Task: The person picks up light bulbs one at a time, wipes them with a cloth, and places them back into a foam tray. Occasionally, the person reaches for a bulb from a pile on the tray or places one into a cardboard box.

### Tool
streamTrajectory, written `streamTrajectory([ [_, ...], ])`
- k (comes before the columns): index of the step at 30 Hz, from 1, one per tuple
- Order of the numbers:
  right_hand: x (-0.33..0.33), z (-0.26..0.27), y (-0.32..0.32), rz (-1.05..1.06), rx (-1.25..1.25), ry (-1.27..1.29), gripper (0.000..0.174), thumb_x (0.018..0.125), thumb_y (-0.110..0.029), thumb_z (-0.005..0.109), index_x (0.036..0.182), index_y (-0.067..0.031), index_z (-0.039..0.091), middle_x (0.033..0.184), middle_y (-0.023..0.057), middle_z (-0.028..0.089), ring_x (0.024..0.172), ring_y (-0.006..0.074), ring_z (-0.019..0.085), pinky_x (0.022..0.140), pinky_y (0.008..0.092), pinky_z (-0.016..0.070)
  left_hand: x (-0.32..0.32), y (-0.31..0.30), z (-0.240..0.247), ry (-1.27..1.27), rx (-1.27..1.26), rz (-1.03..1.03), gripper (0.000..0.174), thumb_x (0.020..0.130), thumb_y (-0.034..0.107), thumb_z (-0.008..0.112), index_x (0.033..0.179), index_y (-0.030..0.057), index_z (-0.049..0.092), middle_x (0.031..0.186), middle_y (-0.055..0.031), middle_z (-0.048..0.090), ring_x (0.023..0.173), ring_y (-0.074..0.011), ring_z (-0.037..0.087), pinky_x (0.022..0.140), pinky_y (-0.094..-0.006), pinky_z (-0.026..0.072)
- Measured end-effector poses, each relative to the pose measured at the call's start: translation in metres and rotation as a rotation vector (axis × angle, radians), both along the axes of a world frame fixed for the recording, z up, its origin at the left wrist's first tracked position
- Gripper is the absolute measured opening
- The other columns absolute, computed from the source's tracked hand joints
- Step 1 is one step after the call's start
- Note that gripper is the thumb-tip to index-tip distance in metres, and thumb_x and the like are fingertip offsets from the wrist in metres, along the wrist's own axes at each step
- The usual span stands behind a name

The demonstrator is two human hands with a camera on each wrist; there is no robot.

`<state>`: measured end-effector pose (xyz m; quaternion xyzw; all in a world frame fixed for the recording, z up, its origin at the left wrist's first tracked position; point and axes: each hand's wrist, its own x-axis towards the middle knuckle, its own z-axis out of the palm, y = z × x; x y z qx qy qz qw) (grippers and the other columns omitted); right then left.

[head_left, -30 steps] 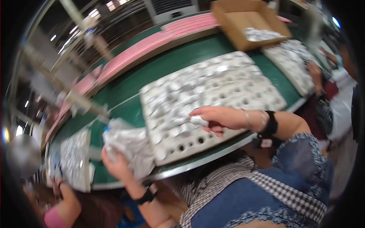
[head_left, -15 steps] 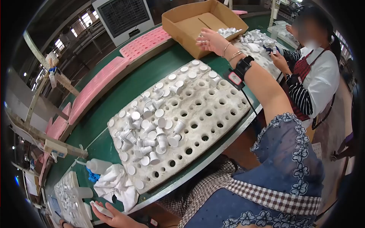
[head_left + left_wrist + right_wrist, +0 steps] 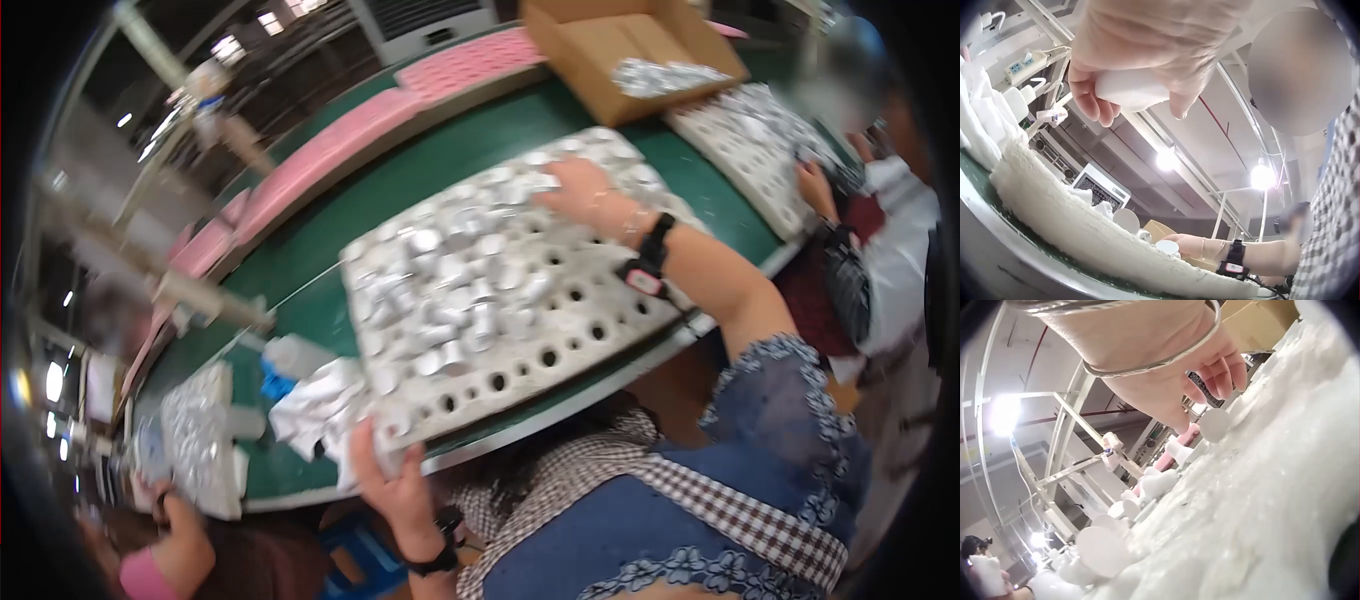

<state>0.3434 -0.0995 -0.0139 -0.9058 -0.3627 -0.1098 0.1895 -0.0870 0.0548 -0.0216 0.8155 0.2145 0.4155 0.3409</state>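
Many white round-capped pieces [image 3: 425, 240] lie loose on a pale block with rows of holes [image 3: 530, 375]; others stand in its holes. My right hand [image 3: 590, 195] is over the block's far right part. In the right wrist view, the right hand [image 3: 1154, 369] has its fingers loosely bent and thumb apart, close above a white disc-shaped cap [image 3: 1215, 425]; no grip on it shows. My left hand [image 3: 395, 490] is by the near left corner. In the left wrist view, the left hand [image 3: 1154, 44] holds a smooth white piece [image 3: 1130, 89] in its curled fingers.
A white cloth [image 3: 320, 400] and a white bottle [image 3: 295, 355] are left of the block. A cardboard box [image 3: 570, 60] with shiny pieces stands at the back right. Pink perforated trays [image 3: 330, 140] line the far side. People work at blocks on both sides.
From above the cardboard box, my right hand has come back over the block. My left hand has moved to the block's near left corner. The head view has shifted.
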Motion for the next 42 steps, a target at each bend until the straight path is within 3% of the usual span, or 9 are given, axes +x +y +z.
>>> streamTrajectory([
  [3,0.002,-0.002,0.015,-0.047,-0.088,0.072,0.037,0.073,-0.038,0.072,0.094,-0.0078,0.068,0.099,0.0183,0.062,0.094,0.0350,0.060,0.082,0.0452,0.0487,0.002,-0.011,0.020,0.083,0.069,-0.047,0.056,0.078,0.012,0.074,0.127,-0.0016,0.052,0.125,-0.0137,0.055,0.115,-0.0262,0.052,0.101,-0.0356,0.0384],
  [4,0.005,-0.004,0.015,-0.033,-0.075,0.039,0.035,0.073,-0.034,0.073,0.094,-0.0073,0.067,0.098,0.0181,0.063,0.094,0.0348,0.060,0.082,0.0446,0.0487,0.006,-0.013,0.018,0.010,0.033,-0.032,0.058,0.076,0.029,0.077,0.121,-0.0012,0.056,0.116,-0.0190,0.059,0.107,-0.0358,0.056,0.094,-0.0415,0.0430],
  [10,-0.002,0.004,-0.001,0.025,0.047,-0.081,0.025,0.070,-0.018,0.069,0.089,-0.0030,0.065,0.083,0.0155,0.063,0.083,0.0331,0.062,0.076,0.0404,0.0506,0.002,-0.015,0.014,-0.048,-0.033,-0.091,0.052,0.086,0.031,0.067,0.125,-0.0016,0.054,0.116,-0.0196,0.058,0.107,-0.0348,0.056,0.093,-0.0391,0.0428],
  [16,-0.090,0.041,-0.030,0.320,0.414,0.794,0.017,0.083,-0.006,0.062,0.099,-0.0025,0.067,0.084,-0.0003,0.065,0.078,0.0056,0.058,0.067,0.0210,0.0463,0.009,-0.019,0.011,-0.043,-0.146,-0.153,0.048,0.091,0.026,0.063,0.128,-0.0021,0.051,0.126,-0.0164,0.056,0.116,-0.0286,0.053,0.101,-0.0355,0.0374],
  [21,-0.189,0.021,-0.023,0.448,0.679,1.166,0.019,0.087,-0.007,0.062,0.104,-0.0018,0.066,0.096,0.0056,0.066,0.083,0.0119,0.063,0.075,0.0258,0.0511,0.033,-0.032,0.009,-0.053,-0.132,-0.264,0.051,0.087,0.025,0.065,0.129,-0.0008,0.051,0.124,-0.0182,0.056,0.114,-0.0330,0.053,0.099,-0.0373,0.0390],
  [23,-0.226,0.022,-0.012,0.463,1.055,1.738,0.022,0.090,-0.015,0.063,0.109,-0.0028,0.063,0.100,0.0066,0.066,0.087,0.0165,0.065,0.077,0.0320,0.0541,0.042,-0.042,0.013,-0.072,-0.080,-0.305,0.053,0.084,0.026,0.067,0.129,0.0017,0.052,0.125,-0.0199,0.054,0.113,-0.0364,0.052,0.097,-0.0398,0.0409],
  [26,-0.242,-0.003,0.005,0.309,1.141,1.938,0.029,0.096,-0.025,0.057,0.115,-0.0031,0.058,0.101,0.0080,0.065,0.085,0.0182,0.065,0.074,0.0342,0.0557,0.051,-0.049,0.019,-0.025,0.106,-0.221,0.053,0.083,0.028,0.069,0.128,0.0046,0.054,0.126,-0.0200,0.052,0.112,-0.0377,0.052,0.096,-0.0416,0.0422],
  [32,-0.234,-0.018,-0.003,0.654,0.838,1.780,0.033,0.096,-0.021,0.057,0.123,-0.0017,0.055,0.105,0.0067,0.064,0.087,0.0156,0.063,0.073,0.0285,0.0543,0.054,-0.041,0.015,0.034,0.140,-0.112,0.049,0.084,0.023,0.067,0.128,0.0072,0.055,0.124,-0.0197,0.051,0.108,-0.0380,0.053,0.092,-0.0426,0.0438],
  [42,-0.223,-0.007,-0.006,0.590,0.611,1.306,0.039,0.082,0.000,0.067,0.120,0.0032,0.058,0.104,0.0068,0.066,0.095,0.0139,0.063,0.083,0.0263,0.0511,0.056,-0.051,0.016,-0.032,0.137,-0.209,0.045,0.084,0.018,0.065,0.126,0.0070,0.054,0.128,-0.0185,0.049,0.109,-0.0375,0.052,0.095,-0.0440,0.0411],
])
